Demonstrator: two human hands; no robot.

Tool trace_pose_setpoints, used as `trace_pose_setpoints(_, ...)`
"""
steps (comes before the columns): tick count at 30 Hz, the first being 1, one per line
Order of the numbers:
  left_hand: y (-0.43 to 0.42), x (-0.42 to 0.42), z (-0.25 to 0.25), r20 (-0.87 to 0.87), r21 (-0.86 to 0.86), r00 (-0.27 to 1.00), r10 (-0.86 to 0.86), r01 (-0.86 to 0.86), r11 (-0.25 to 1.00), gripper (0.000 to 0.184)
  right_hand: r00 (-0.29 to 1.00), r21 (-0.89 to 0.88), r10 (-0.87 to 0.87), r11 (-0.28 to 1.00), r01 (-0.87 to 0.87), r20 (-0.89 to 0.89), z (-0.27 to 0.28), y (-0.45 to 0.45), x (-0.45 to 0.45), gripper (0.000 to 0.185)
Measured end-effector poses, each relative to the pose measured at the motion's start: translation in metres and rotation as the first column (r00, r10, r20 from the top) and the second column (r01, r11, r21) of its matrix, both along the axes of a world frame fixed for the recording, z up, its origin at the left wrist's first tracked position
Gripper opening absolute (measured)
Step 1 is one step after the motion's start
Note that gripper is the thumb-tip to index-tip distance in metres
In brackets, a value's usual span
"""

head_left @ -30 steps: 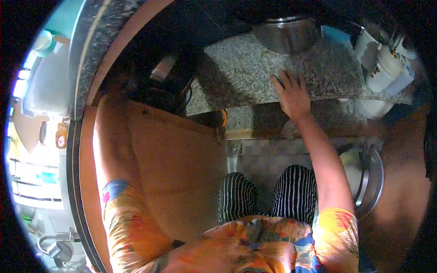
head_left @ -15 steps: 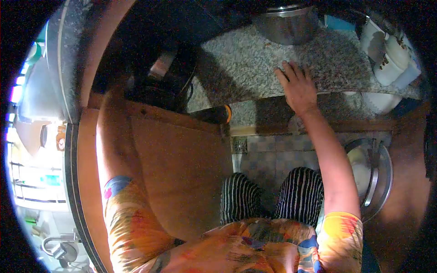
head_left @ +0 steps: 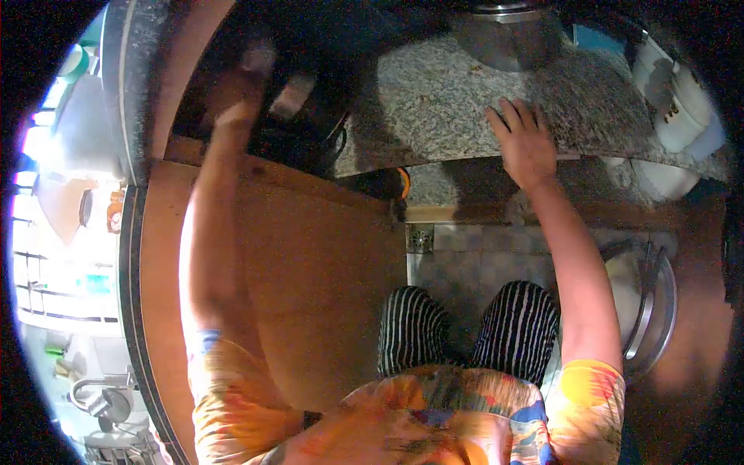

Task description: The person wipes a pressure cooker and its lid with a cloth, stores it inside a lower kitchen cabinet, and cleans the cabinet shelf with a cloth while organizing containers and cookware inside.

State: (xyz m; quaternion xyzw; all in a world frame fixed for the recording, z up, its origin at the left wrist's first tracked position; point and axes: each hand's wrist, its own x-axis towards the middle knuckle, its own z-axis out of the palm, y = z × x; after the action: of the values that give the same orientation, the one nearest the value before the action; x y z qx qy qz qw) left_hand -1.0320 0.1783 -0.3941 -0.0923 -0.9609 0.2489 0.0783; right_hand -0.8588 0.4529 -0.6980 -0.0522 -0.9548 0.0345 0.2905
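My right hand point(head_left: 528, 147) rests with fingers spread on the speckled granite shelf point(head_left: 434, 101) inside the cupboard, close to its front edge. Beyond it stands a shiny metal pot point(head_left: 508, 39). My left hand point(head_left: 239, 93) is deep in the dark left side of the cupboard, smeared by motion. A pale blurred patch shows at its fingertips; whether it is something held I cannot make out. Just right of that hand sits a dark object with a light reflective band point(head_left: 293, 96), its outline mostly lost in shadow.
White containers point(head_left: 682, 116) stand at the shelf's right end, above a white bowl point(head_left: 666, 178). A wooden cupboard door or panel point(head_left: 310, 279) lies below my left arm. Round metal cookware point(head_left: 659, 310) is at lower right. A dark orange-rimmed cylinder point(head_left: 387, 184) juts near the shelf's edge.
My left hand, hidden in shadow before, now shows farther in and to the right. The right hand stays on the shelf while the view shifts slightly.
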Motion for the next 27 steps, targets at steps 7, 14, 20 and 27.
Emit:
trace_pose_setpoints(7, 0.046, 0.063, -0.125, -0.561, -0.141, 0.514, -0.648, 0.712, 0.687, 0.023, 1.000, -0.018, 0.006, 1.000, -0.006, -0.017, 0.006, 0.001, 0.004, 0.051)
trace_pose_setpoints(14, 0.041, 0.123, -0.197, -0.289, 0.076, 0.723, -0.628, 0.671, 0.737, 0.038, 0.998, -0.022, 0.028, 0.999, -0.029, -0.064, 0.004, 0.001, 0.003, 0.048)
trace_pose_setpoints(20, 0.050, 0.127, -0.211, -0.261, 0.099, 0.659, -0.706, 0.745, 0.659, 0.056, 0.997, 0.020, 0.013, 1.000, -0.011, -0.070, -0.002, 0.001, 0.002, 0.042)
trace_pose_setpoints(27, 0.061, 0.132, -0.198, -0.284, 0.159, 0.606, -0.743, 0.794, 0.587, 0.062, 0.998, 0.046, 0.009, 0.999, -0.006, -0.067, -0.007, 0.001, -0.001, 0.040)
